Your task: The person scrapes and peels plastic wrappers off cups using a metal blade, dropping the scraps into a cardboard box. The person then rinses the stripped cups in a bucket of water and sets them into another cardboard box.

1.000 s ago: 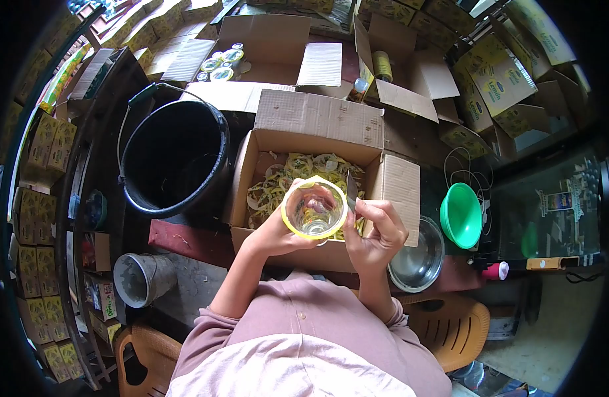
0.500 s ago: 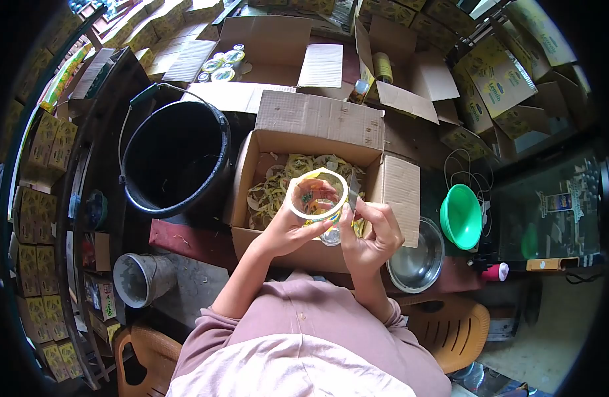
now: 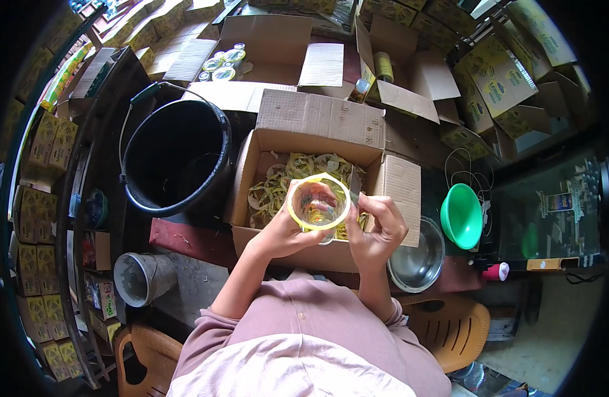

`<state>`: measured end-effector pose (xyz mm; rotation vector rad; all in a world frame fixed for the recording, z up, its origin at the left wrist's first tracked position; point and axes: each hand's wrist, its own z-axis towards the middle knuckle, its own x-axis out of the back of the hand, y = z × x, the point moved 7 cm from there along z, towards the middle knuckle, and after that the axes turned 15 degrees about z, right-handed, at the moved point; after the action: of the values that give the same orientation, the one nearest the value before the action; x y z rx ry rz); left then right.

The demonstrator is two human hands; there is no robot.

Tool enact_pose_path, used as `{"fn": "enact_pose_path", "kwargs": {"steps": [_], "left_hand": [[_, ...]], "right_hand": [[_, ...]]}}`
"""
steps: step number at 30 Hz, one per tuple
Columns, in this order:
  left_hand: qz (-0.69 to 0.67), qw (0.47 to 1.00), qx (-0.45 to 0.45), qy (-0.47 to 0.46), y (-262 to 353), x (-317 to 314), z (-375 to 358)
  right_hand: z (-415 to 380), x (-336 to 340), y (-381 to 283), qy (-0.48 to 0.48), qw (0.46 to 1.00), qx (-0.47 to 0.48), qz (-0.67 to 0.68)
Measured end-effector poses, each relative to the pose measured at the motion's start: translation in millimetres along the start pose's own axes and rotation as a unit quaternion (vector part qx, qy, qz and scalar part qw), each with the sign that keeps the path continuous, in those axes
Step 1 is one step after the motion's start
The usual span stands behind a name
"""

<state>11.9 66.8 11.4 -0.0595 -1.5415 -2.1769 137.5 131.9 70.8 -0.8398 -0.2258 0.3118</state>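
Note:
My left hand (image 3: 286, 228) is wrapped round a clear plastic cup (image 3: 321, 210), its yellow rim facing up toward me. At the cup's right side, a thin flat blade (image 3: 355, 182) stands upright, pinched between the thumb and fingers of my right hand (image 3: 377, 233). The blade is close beside the rim. Both hands are over an open cardboard box (image 3: 321, 142), which holds a pile of yellow and clear plastic strips (image 3: 272, 188).
Left of the box stands a large black bucket (image 3: 175, 159), with a grey bucket (image 3: 143, 279) lower down. To the right are a metal bowl (image 3: 420, 264) and green bowls (image 3: 462, 217). Behind, another carton (image 3: 264, 40) holds several lidded cups (image 3: 223, 65). Orange chairs (image 3: 450, 331) stand near me.
The cup has tipped so its mouth faces more upward, and more of the rim shows yellow. My right hand has shifted slightly right and down with the blade.

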Motion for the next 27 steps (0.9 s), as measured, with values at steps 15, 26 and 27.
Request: {"fn": "enact_pose_path", "kwargs": {"steps": [15,26,27], "left_hand": [[-0.149,0.988,0.026,0.002,1,-10,2],[0.034,0.999,-0.005,0.013,4,-5,-2],[0.017,1.000,-0.008,0.012,3,-4,-2]], "right_hand": [[-10,-2,-13,0.016,0.998,0.017,-0.062],[-7,1,-7,0.015,0.999,0.019,-0.045],[-6,2,-8,0.009,0.999,0.014,-0.029]]}}
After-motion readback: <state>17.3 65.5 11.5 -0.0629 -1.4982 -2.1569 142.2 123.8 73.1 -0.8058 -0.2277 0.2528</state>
